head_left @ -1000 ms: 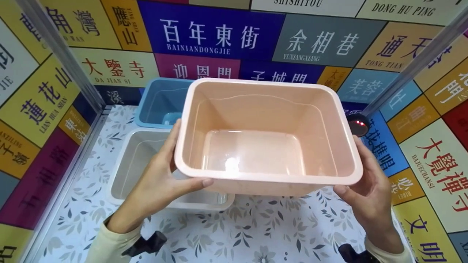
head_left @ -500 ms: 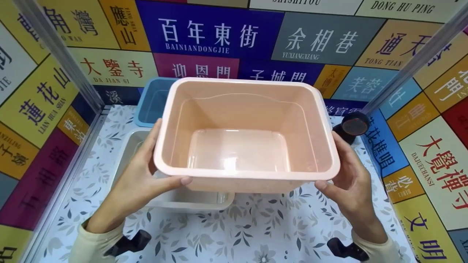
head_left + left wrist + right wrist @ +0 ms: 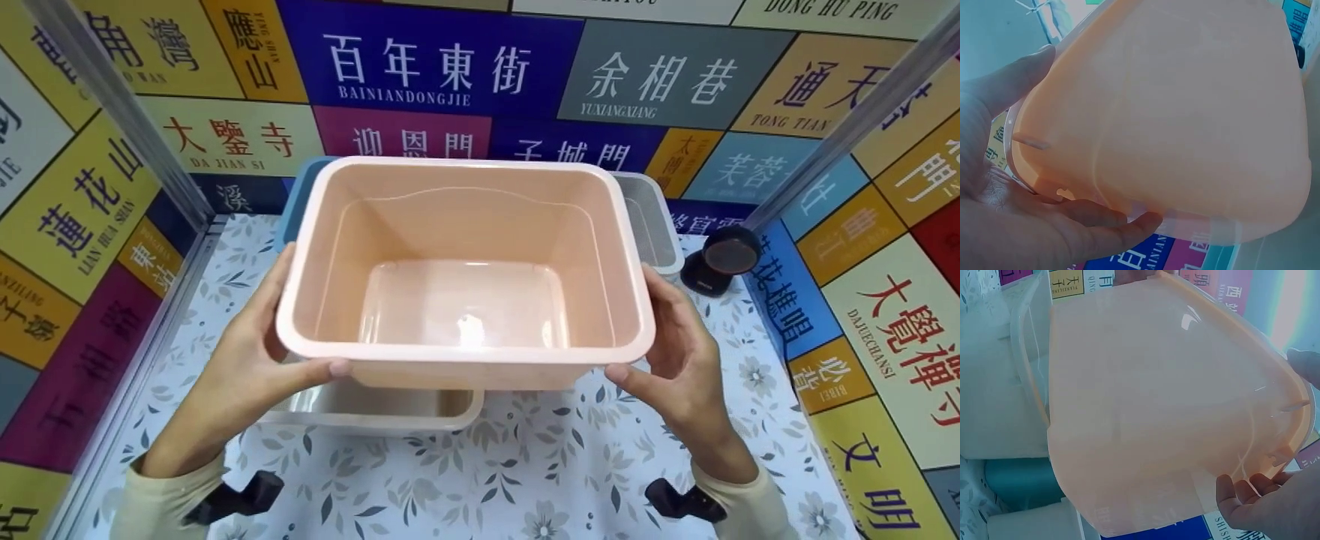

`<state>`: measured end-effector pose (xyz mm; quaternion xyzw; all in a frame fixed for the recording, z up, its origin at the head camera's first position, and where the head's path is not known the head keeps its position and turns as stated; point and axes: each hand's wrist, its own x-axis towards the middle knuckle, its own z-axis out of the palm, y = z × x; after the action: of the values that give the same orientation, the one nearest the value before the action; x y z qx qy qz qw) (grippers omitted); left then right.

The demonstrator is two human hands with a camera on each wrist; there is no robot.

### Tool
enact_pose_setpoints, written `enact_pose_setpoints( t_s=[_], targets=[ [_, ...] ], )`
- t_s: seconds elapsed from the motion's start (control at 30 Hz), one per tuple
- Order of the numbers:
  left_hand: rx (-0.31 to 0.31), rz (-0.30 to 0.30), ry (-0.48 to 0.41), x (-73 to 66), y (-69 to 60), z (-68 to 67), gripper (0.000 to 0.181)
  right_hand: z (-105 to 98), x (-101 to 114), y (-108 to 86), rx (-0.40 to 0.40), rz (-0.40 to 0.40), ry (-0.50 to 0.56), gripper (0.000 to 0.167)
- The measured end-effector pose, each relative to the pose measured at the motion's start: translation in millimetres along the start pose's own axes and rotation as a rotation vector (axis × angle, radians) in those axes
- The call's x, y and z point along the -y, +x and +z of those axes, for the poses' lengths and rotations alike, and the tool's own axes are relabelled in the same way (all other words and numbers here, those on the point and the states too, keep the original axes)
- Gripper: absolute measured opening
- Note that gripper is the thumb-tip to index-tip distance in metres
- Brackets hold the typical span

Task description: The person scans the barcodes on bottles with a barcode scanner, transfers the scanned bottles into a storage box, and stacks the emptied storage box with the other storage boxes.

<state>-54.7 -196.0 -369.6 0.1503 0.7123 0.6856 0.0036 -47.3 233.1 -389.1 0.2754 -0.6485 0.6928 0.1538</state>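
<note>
A pale pink plastic storage bin [image 3: 465, 364] is held up over the table, its open top tilted towards me and nothing in it. At its left end, my left hand [image 3: 240, 367] grips the rim, thumb along the front edge and fingers round the side. My right hand [image 3: 682, 375] holds the opposite end in the same way. Both wrist views show the outer wall of the bin, with left-hand fingers [image 3: 1100, 230] and right-hand fingers [image 3: 1235, 500] against it. Below and behind it, a white bin [image 3: 375, 421] stands on the table, partly hidden.
A blue bin [image 3: 296, 202] shows at the back left, mostly covered by the pink one. A greyish-white bin [image 3: 656, 225] stands at the back right beside a small black device [image 3: 720, 259]. The flower-patterned tabletop [image 3: 525, 465] is enclosed by sign-printed walls [image 3: 435, 67].
Both hands have carried the pink bin to the left. It now covers more of the blue and white bins, and the greyish-white bin at the back right has come into sight.
</note>
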Motion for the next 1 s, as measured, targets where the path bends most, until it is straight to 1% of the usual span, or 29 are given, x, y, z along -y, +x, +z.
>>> enact_pose_setpoints(
  t_s=[0.1,0.23,0.37,0.57,0.73,0.87,1.0],
  targets=[
    [0.007,-0.002,-0.014,-0.8,-1.5,-5.1,0.131,5,-2,0.5,0.005,-0.003,-0.012,0.095],
    [-0.001,0.005,-0.008,-1.6,-5.3,-12.8,0.131,11,-3,1.6,0.020,-0.003,-0.017,0.096],
    [-0.009,0.012,0.000,-0.4,-9.9,-20.8,0.132,18,-5,2.3,0.037,0.008,-0.023,0.097],
    [-0.012,0.002,0.005,1.0,-14.5,-33.0,0.129,27,-10,1.9,0.053,0.025,-0.019,0.097],
    [-0.010,0.017,-0.005,2.0,-17.7,-43.7,0.128,35,-15,2.8,0.060,0.047,-0.022,0.096],
    [-0.012,0.011,0.013,3.3,-20.8,-52.7,0.128,41,-18,3.3,0.068,0.057,-0.018,0.097],
    [-0.022,-0.004,0.068,3.4,-23.1,-60.3,0.128,46,-22,4.1,0.079,0.058,-0.012,0.097]
  ],
)
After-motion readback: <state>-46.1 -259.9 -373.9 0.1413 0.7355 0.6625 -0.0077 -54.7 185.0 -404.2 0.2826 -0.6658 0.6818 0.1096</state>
